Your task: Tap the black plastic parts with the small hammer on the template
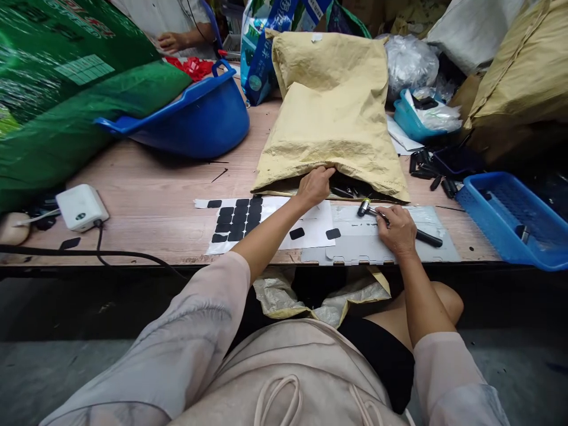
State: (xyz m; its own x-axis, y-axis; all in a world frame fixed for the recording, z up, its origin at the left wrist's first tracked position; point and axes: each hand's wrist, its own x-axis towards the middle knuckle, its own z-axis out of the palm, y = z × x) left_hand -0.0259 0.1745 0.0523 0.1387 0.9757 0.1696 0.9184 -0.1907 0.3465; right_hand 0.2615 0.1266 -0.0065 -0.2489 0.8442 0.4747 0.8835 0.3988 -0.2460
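Observation:
My left hand (314, 186) is at the open mouth of a large yellow paper sack (328, 118), fingers closed on its upper edge. Inside the mouth, small black parts (342, 192) partly show. My right hand (396, 229) is wrapped around a small hammer (428, 238), its metal head pointing left. Beneath the hammer lies a grey board (444, 251) at the table's front edge. A white sheet with rows of black rounded stickers (239, 219) lies under my left forearm. Two loose black stickers (297, 234) sit further right on the white paper.
A blue basin (190, 118) and green sacks (89, 118) stand at the left, near a white power adapter (81, 207). At the right are a blue basket (510, 219), scattered black parts (423, 165) and a teal basket (421, 121). Another person's hand (173, 41) shows at the back.

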